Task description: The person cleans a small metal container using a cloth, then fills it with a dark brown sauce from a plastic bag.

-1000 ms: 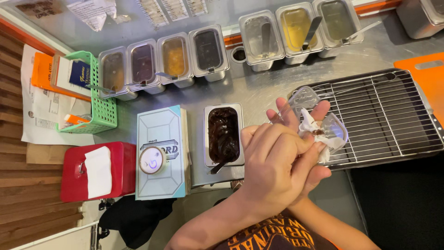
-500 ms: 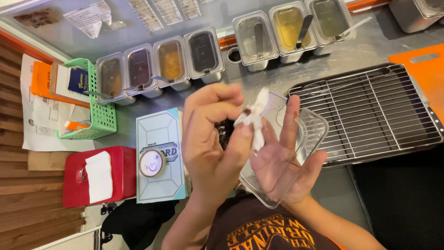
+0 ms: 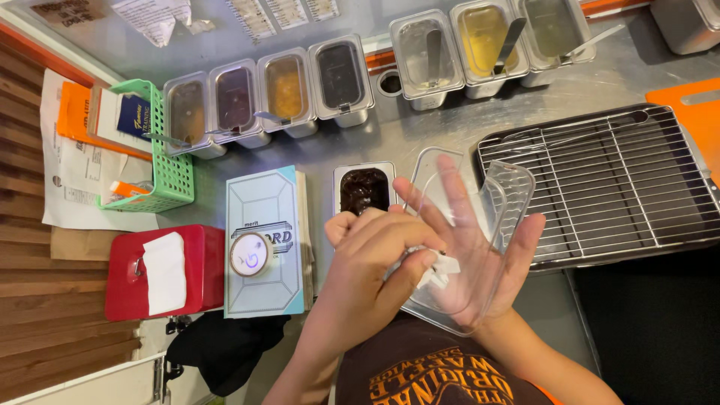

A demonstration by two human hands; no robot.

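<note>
One clear plastic container (image 3: 480, 247) lies flat on the right hand (image 3: 480, 259), whose fingers are spread open beneath it like a tray. At nine o'clock of it the left hand (image 3: 371, 259) pinches a white scrap (image 3: 442, 268) against the plastic, seemingly wiping or sticking. Beyond, on a steel counter (image 3: 420, 131): wire rack (image 3: 622, 180) at three o'clock, sauce tubs (image 3: 262, 94) at eleven.

Steel sauce tubs (image 3: 339, 75): eight
Wire racks (image 3: 615, 180): one
Green baskets (image 3: 171, 176): one
Red boxes (image 3: 124, 274): one
</note>
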